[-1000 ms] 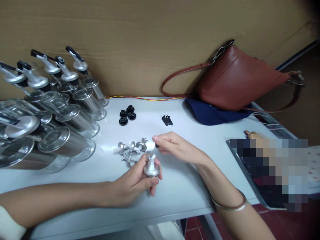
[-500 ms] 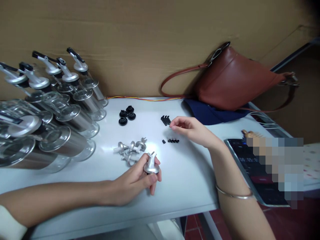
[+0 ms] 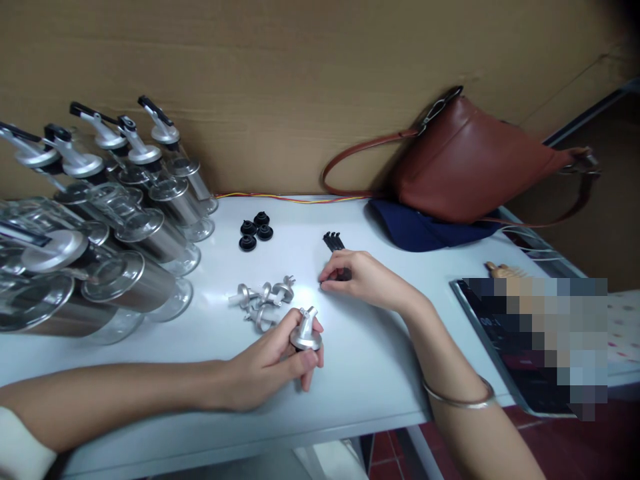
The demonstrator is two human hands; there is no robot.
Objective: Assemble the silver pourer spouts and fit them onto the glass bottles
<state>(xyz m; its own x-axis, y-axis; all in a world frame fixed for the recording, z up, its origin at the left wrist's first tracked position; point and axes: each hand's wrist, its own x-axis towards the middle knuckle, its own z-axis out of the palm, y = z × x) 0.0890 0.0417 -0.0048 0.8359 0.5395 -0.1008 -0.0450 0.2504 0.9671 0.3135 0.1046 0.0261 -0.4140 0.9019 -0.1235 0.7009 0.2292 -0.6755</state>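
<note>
My left hand [image 3: 280, 363] holds a silver pourer spout [image 3: 306, 333] upright, thumb in front and fingers curled behind it. Beyond that hand lies a cluster of similar silver pourer spouts [image 3: 265, 297]. My right hand [image 3: 357, 277] is low over the tabletop, its thumb and index finger pinched together at a small black piece [image 3: 321, 285] that they mostly hide. Just behind the right hand are several black lever-like flaps [image 3: 333, 240] in a row. Farther back on the left sit several round black stoppers [image 3: 255, 231].
Glass bottles with metal sleeves [image 3: 143, 233] and pourers crowd the left of the white table [image 3: 360, 400]. A brown leather bag [image 3: 465, 160] rests on a dark blue cap [image 3: 425, 227] at the back right. A phone [image 3: 515, 360] lies at the right, beside a blurred-out patch.
My right hand has moved down and towards me, from the black flaps to the small black pieces, and its fingertips have closed. My left hand keeps holding the pourer spout almost still.
</note>
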